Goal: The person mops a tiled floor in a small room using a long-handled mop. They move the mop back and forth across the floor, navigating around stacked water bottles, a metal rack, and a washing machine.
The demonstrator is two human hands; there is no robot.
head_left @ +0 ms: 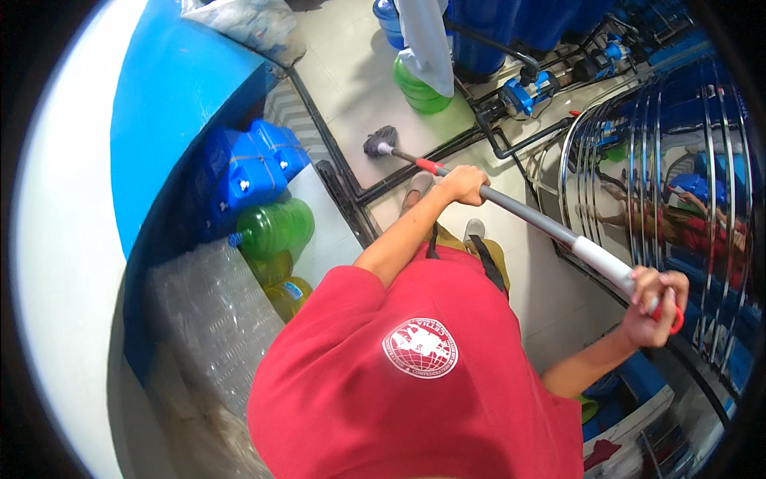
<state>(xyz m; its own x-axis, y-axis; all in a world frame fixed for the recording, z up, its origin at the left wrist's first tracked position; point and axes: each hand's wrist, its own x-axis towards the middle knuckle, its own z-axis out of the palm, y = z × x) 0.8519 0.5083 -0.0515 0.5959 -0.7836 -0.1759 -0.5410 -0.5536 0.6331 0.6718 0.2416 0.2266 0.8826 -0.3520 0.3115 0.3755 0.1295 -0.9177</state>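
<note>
A mop with a grey and white handle (527, 211) slants across the front of my body. My left hand (465, 185) is wrapped round the grey pole, just behind its red collar. Near the white grip's red end, my right hand (656, 307) closes round the handle. The dark, stringy mop head (381, 142) rests on the pale tiled floor (335, 56), beside a black pipe (411, 172) that runs along the floor. My feet stand close behind that pipe.
On the left are blue water containers (249, 164), green bottles (275, 227) and clear plastic-wrapped bottles (211, 311). A green jug (420, 86) under a white cloth (425, 44) stands ahead. Blue pumps (527, 94) and a shiny ribbed steel tank (638, 172) line the right.
</note>
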